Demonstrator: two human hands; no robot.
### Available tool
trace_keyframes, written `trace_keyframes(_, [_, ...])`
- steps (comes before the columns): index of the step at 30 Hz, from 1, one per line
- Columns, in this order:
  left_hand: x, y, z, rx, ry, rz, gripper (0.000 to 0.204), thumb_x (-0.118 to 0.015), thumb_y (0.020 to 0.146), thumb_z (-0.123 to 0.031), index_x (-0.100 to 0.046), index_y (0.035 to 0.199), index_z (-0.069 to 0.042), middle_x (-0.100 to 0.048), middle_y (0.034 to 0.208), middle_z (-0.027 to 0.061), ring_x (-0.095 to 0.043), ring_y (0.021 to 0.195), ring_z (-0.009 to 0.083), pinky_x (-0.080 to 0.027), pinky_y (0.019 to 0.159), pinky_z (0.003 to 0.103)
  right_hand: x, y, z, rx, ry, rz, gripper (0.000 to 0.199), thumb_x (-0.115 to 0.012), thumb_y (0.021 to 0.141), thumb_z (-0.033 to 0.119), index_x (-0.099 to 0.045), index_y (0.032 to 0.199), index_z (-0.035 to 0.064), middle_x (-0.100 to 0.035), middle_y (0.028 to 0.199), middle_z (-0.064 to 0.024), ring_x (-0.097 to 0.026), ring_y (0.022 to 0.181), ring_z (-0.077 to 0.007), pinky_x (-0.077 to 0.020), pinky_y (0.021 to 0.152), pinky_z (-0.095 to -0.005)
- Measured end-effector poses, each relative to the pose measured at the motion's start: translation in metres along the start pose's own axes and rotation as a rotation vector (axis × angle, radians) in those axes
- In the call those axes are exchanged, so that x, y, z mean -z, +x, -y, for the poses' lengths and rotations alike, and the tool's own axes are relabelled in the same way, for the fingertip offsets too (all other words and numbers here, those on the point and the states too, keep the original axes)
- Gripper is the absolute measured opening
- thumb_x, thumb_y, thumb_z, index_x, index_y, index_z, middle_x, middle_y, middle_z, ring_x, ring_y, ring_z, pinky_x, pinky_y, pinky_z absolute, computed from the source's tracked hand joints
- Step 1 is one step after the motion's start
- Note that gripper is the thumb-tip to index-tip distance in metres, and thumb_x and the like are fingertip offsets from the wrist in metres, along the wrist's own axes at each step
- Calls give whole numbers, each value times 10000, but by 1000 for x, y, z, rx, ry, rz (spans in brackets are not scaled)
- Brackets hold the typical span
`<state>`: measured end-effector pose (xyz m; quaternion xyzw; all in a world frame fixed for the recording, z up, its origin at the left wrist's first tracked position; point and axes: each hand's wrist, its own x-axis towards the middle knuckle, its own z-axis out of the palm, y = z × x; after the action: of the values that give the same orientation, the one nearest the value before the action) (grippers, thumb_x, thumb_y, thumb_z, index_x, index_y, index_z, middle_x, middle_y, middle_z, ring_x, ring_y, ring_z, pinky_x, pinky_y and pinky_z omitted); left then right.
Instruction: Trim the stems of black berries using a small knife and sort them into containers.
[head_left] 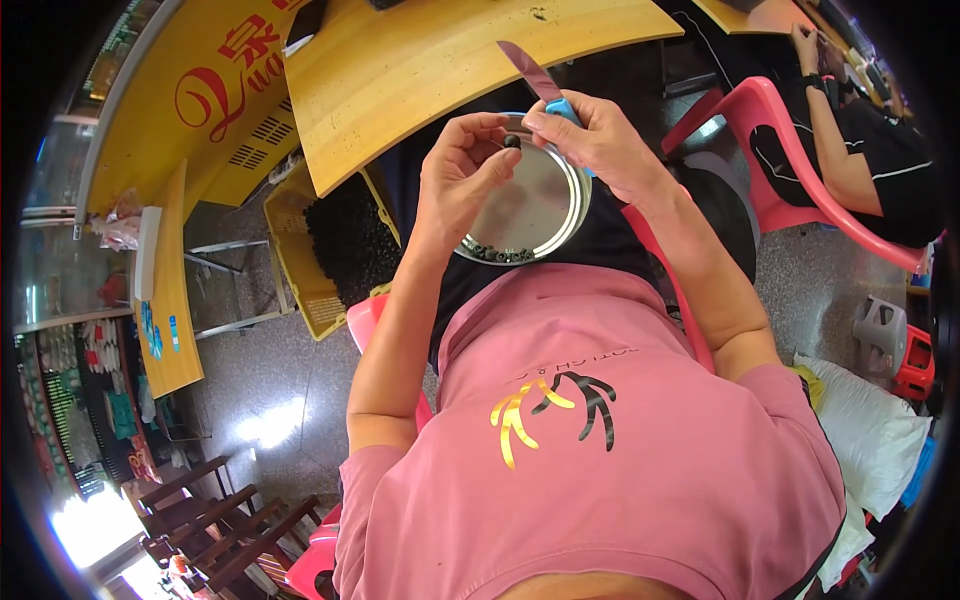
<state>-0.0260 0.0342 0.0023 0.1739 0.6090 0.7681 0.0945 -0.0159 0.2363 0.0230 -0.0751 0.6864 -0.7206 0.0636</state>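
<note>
**Asker:** Two hands are in view — what is each one doing?

**Describer:** Both belong to the person wearing the camera, who sits in a pink shirt and looks down at their lap. The left hand (462, 172) has thumb and fingers pinched together on a small dark round piece (512, 141), held just above a shallow round metal tray (540, 215). The right hand (598, 140) is closed around the blue handle of a small knife (540, 80); its blade points up and away, toward the edge of a yellow wooden table (420, 70).

**Asker:** Where is the dark piece relative to the knife?

**Describer:** Just beside the right hand's fingertips, near the knife handle. Whether the blade touches it cannot be told.

**Asker:** And the tray?

**Describer:** It rests on the lap, below both hands. A row of similar small dark pieces (505, 254) lies along the rim nearest the body; the rest of the tray shows bare shiny metal.

**Asker:** What else is around?

**Describer:** To the person's left, on the floor under the table, a yellow plastic crate (290, 250) holds a heap of dark pieces. The person sits on a red plastic chair (365, 320). At the upper right, another person in dark clothes sits in a second red chair (780, 150) — well apart from the hands.
</note>
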Motion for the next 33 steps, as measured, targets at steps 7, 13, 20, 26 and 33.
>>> trace_keyframes(7, [-14, -7, -12, -13, 55, -66, 246, -743, 893, -59, -615, 1093, 4, -658, 924, 13, -589, 818, 59, -495, 736, 213, -12, -5, 8, -5, 14, 25, 288, -745, 903, 302, -700, 1020, 43, -649, 861, 9, -563, 809, -60, -445, 726, -217])
trace_keyframes(13, [-20, -8, -10, -96, 87, -118, 228, -737, 904, -74, -628, 1083, 14, -660, 927, 16, -575, 809, 46, -480, 717, 202, -11, -5, 8, -46, 101, 31, 249, -753, 896, 290, -702, 986, 64, -621, 830, 39, -483, 688, -18, -376, 582, -191])
trace_keyframes(20, [-19, -10, -6, 19, 128, -148, 213, -722, 924, -118, -650, 1074, 15, -656, 862, 10, -563, 732, 56, -466, 665, 197, -13, -5, 8, -42, 161, 10, 224, -725, 924, 240, -676, 1061, 70, -527, 724, 86, -417, 596, -5, -304, 524, -188])
trace_keyframes(26, [-16, -13, -4, -59, 1, -93, 210, -710, 937, -146, -646, 1071, 2, -669, 882, 26, -564, 723, 65, -459, 655, 202, -13, -8, 12, -44, 221, 86, 198, -673, 963, 222, -665, 1066, 53, -534, 740, 83, -430, 605, -14, -315, 526, -201])
trace_keyframes(33, [-14, -14, -11, -115, -118, -83, 182, -669, 965, -131, -605, 1083, -8, -684, 975, 66, -569, 728, 88, -466, 663, 227, -19, -7, 3, 621, -531, -123, 221, -624, 986, 182, -649, 1061, -24, -625, 817, -47, -604, 683, -120, -491, 620, -291])
